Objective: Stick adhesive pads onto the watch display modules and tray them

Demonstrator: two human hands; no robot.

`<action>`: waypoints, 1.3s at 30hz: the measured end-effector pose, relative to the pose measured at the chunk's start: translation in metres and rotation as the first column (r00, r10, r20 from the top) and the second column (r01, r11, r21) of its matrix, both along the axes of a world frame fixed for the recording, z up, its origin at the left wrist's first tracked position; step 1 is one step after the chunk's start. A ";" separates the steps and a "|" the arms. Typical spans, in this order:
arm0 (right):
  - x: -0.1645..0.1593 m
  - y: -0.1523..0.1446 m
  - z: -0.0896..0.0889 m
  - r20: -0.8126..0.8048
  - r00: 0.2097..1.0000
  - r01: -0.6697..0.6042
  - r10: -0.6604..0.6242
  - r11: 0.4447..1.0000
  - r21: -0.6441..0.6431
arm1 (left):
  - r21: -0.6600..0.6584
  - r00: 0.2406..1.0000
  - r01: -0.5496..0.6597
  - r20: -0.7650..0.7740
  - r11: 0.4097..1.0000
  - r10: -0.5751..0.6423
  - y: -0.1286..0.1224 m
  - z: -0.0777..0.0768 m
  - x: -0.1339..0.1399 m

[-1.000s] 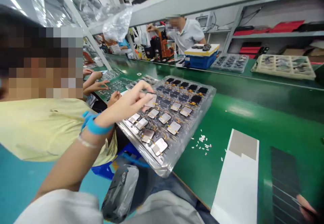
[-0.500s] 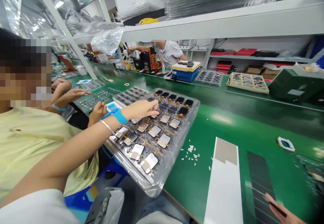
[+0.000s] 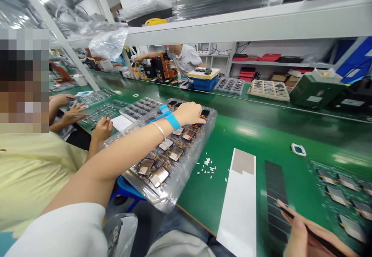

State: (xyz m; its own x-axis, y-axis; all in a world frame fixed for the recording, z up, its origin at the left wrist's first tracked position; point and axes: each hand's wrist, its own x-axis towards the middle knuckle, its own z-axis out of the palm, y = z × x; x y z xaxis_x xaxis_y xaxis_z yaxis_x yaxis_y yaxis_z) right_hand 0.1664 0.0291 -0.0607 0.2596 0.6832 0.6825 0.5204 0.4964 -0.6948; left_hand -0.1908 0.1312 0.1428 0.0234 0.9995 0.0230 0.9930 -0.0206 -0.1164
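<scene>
My left hand (image 3: 189, 113), a blue strap on its wrist, reaches over a clear plastic tray (image 3: 162, 201) at the table's left. Its bent fingers are down at the far right corner, by a black module (image 3: 205, 113); what lies between the fingertips is hidden. Nearer in the tray sit several small rounded-square modules (image 3: 159, 176) with shiny backs and orange flex strips. My right hand (image 3: 302, 230) holds black tweezers (image 3: 318, 237) at the lower right. The tweezer tips are over a dark strip (image 3: 274, 175) marked off in sections.
A white sheet (image 3: 240, 210) with grey backing lies between tray and strip, beside scattered white bits (image 3: 207, 161). Another tray of modules (image 3: 337, 195) is at right, near a white-framed piece (image 3: 298, 149). A co-worker in yellow (image 3: 37, 172) sits close on the left. A shelf (image 3: 247, 24) spans above.
My left hand has moved from mid-tray to its far right corner. My right hand with the tweezers has come further into view over the dark strip. The view has swung right.
</scene>
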 end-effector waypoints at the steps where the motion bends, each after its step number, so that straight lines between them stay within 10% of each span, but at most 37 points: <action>1: -0.005 -0.004 0.008 0.035 0.996 0.076 -0.078 0.996 0.050 | -0.018 1.000 -0.021 -0.004 1.000 0.020 0.004 0.000 0.007; 7: -0.039 -0.016 0.042 -0.072 0.995 0.088 -0.075 0.976 0.197 | -0.049 0.997 -0.066 0.025 0.997 0.067 0.007 0.018 0.018; 12: -0.032 -0.016 0.040 -0.192 0.975 -0.098 0.109 0.993 0.068 | -0.030 0.943 0.088 0.325 0.996 -0.073 -0.045 0.031 0.016; 16: -0.027 -0.015 0.052 -0.072 0.958 -0.273 0.277 0.960 0.059 | 0.207 0.794 0.221 0.530 0.953 -0.299 -0.129 -0.003 0.056; 19: -0.036 -0.017 0.071 0.074 0.890 -0.452 0.450 0.892 0.019 | 0.215 0.647 0.102 0.728 0.971 -0.229 -0.176 -0.043 0.097; 26: -0.065 -0.015 0.089 0.379 0.783 -0.533 0.493 0.846 -0.002 | -0.006 0.043 0.109 0.999 0.994 0.001 -0.166 -0.111 0.130; 32: -0.065 -0.005 0.081 0.555 0.734 -0.475 0.393 0.880 0.006 | -0.005 -0.077 0.125 0.997 0.992 0.015 -0.155 -0.131 0.126; 39: -0.070 0.003 0.084 0.601 0.683 -0.468 0.415 0.880 -0.075 | 0.106 -0.029 0.017 0.994 0.994 -0.105 -0.143 -0.144 0.126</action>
State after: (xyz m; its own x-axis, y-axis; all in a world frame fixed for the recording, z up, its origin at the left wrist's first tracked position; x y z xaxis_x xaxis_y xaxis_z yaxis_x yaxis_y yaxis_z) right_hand 0.0966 0.0321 0.0228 -0.5249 0.5523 0.6477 0.5126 0.8126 -0.2774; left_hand -0.0648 -0.0119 -0.0011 -0.0072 0.9917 0.1282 0.0869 -0.1271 0.9881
